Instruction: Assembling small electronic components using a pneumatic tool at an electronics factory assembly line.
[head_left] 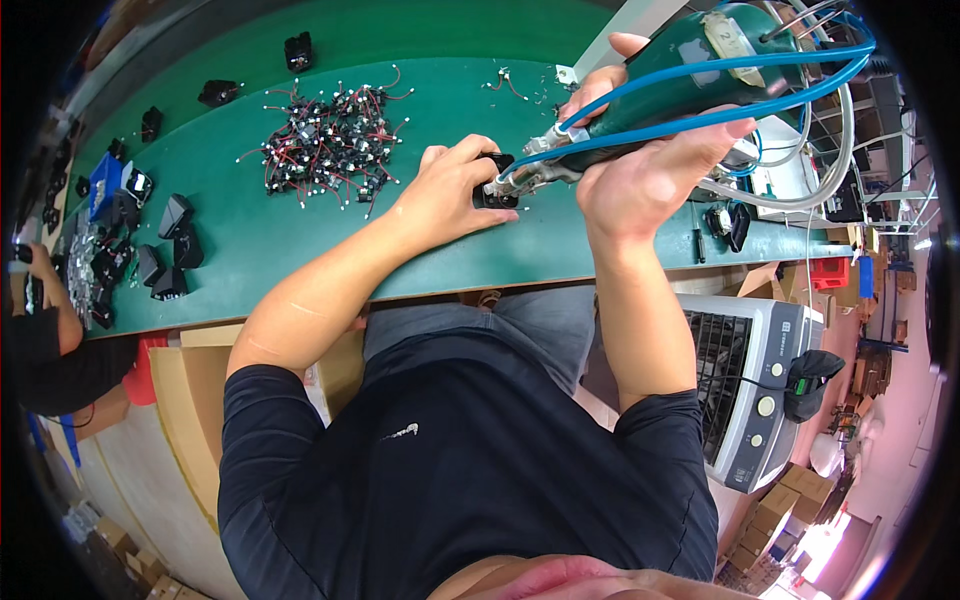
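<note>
My left hand (pixel 440 195) is closed around a small black plastic housing (pixel 495 197), holding it against the green bench top. My right hand (pixel 640 185) holds a large green cylindrical air-powered tool (pixel 655 85) from beneath, its fingers on the far side and partly hidden. The tool slants down leftward, and its metal nose (pixel 540 172) meets the housing between my left fingers. Whether the tip is inside the housing or only touching it, I cannot tell. Two blue air hoses (pixel 690 127) run along the tool.
A heap of small wired parts (pixel 335 145) lies left of my hands on the green bench (pixel 440 90). Black housings (pixel 175 245) and a blue bin (pixel 104 185) stand further left, near another person's arm (pixel 58 290). A grey air cooler (pixel 755 390) sits below right.
</note>
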